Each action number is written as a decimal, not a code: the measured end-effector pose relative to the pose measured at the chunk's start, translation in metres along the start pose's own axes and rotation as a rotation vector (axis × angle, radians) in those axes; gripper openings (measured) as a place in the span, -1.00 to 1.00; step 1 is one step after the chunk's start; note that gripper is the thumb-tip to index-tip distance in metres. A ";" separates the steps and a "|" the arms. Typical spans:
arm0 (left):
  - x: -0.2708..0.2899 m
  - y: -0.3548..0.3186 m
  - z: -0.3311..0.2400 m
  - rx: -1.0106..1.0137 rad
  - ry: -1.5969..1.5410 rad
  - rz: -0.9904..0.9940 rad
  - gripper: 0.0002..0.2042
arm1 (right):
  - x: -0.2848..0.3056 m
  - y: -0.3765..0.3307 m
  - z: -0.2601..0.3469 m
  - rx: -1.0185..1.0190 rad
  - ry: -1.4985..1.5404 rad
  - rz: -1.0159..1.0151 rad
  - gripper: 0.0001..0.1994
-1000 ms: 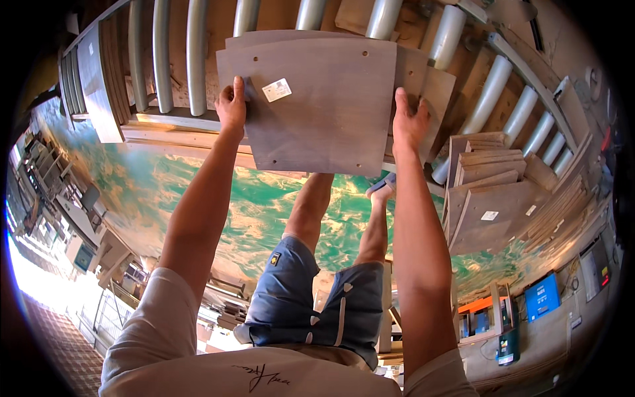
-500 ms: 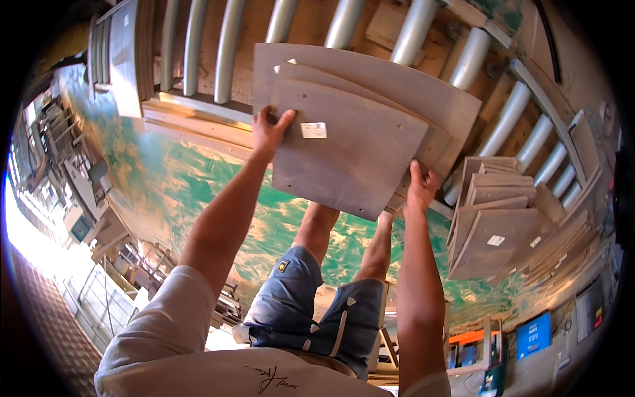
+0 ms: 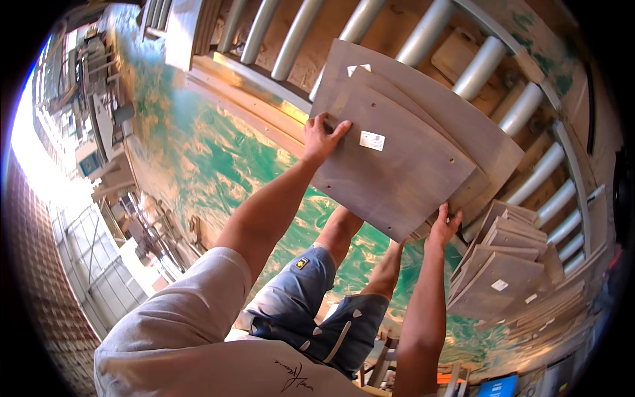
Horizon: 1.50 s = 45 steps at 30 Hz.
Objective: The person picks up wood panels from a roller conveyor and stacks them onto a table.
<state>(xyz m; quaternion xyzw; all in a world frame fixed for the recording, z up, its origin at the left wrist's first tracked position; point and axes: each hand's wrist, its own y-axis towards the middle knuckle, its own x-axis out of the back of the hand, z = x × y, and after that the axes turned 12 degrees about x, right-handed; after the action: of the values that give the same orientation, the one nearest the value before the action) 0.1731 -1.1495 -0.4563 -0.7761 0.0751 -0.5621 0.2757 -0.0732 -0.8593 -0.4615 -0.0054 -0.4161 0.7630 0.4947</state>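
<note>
A grey-brown wooden panel point(image 3: 390, 169) with a small white label is held up at a tilt between both my hands. My left hand point(image 3: 322, 137) grips its left edge. My right hand point(image 3: 443, 227) grips its lower right edge. Under it lie two more similar panels point(image 3: 463, 112), fanned out on a roller conveyor point(image 3: 476, 63) with grey metal rollers.
A stack of similar wooden panels point(image 3: 499, 278) sits to the right, beside more rollers point(image 3: 562, 198). The floor point(image 3: 211, 159) is painted green and worn. Metal racks and machinery point(image 3: 99, 119) stand at the far left. My legs in denim shorts point(image 3: 317, 311) are below.
I have turned and tilted the top panel clockwise, lifting it off the stack. My left hand rose along its left edge, my right hand stays under the lower corner. The view swung right.
</note>
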 end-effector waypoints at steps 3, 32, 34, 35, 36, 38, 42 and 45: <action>-0.001 -0.010 0.001 0.039 -0.015 0.029 -0.17 | 0.012 0.007 -0.012 0.023 0.109 0.010 -0.25; -0.002 -0.025 0.016 0.174 -0.181 0.015 -0.13 | 0.015 0.025 0.050 -0.199 -0.046 -0.012 -0.31; -0.002 -0.024 0.015 0.186 -0.203 0.023 -0.13 | 0.013 0.028 0.054 -0.207 -0.078 -0.019 -0.31; -0.003 -0.024 0.014 0.184 -0.199 0.019 -0.13 | 0.013 0.031 0.055 -0.197 -0.060 -0.010 -0.31; -0.002 -0.023 0.012 0.182 -0.195 0.016 -0.13 | 0.012 0.034 0.056 -0.188 -0.043 0.000 -0.31; -0.001 -0.021 0.004 0.175 -0.183 0.014 -0.13 | 0.011 0.040 0.062 -0.175 -0.038 0.006 -0.32; 0.004 -0.004 -0.010 0.151 -0.185 0.003 -0.14 | 0.000 0.051 0.075 -0.091 -0.132 0.022 -0.32; 0.011 0.007 -0.019 0.138 -0.183 0.024 -0.15 | -0.008 0.055 0.084 -0.037 -0.148 -0.031 -0.38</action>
<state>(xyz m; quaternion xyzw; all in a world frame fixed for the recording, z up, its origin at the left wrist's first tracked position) 0.1611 -1.1666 -0.4462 -0.8023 0.0199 -0.4895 0.3410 -0.1453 -0.9266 -0.4449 0.0483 -0.4656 0.7458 0.4740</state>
